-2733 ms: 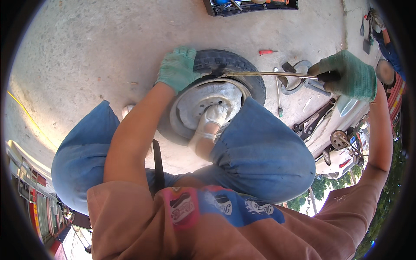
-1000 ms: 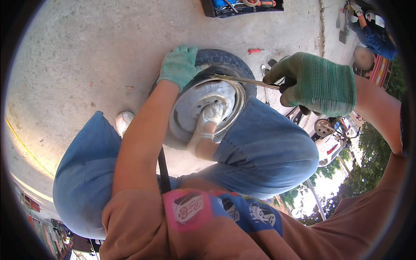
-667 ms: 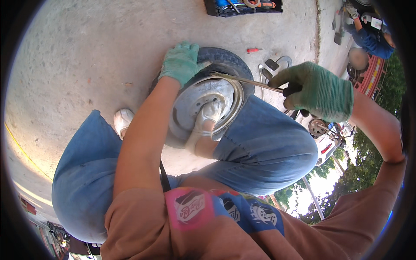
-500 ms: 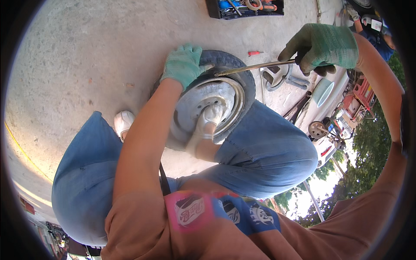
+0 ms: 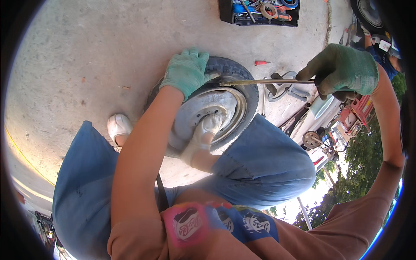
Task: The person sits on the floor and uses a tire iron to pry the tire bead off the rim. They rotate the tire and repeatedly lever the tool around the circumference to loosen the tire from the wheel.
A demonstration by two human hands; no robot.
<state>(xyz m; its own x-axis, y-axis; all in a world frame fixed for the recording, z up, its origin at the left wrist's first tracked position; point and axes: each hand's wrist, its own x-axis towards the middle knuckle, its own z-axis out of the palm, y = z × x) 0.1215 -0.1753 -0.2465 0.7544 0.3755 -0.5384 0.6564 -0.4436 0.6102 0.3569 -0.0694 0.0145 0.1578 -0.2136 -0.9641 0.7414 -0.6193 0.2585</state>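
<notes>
A black tire [image 5: 232, 66] with a scuffed silver wheel rim [image 5: 184, 123] lies on the concrete before me. My left hand [image 5: 184, 73], in a light green glove, grips the tire's upper left edge. Its fingers go over the tread and its thumb lies on the sidewall. In a darker, dirty green glove, my right hand [image 5: 342, 71] is closed around one end of a long tire iron [image 5: 264, 81], out to the right. The iron's far tip rests between tire and rim, close to my left thumb. My white-shod foot [image 5: 211, 124] presses on the rim's middle.
Beyond the tire stands a black toolbox [image 5: 260, 22] of tools and tape. A red-handled tool [image 5: 261, 63] and a grey metal stand [image 5: 284, 89] lie at right. A red machine [image 5: 357, 112] is farther right. Another person [image 5: 383, 60] works near a wheel [image 5: 368, 14] at upper right.
My right hand has moved outward and lower in the picture, bringing the tire iron from a slant to nearly level. My left hand stays on the tire. The view has shifted slightly.
</notes>
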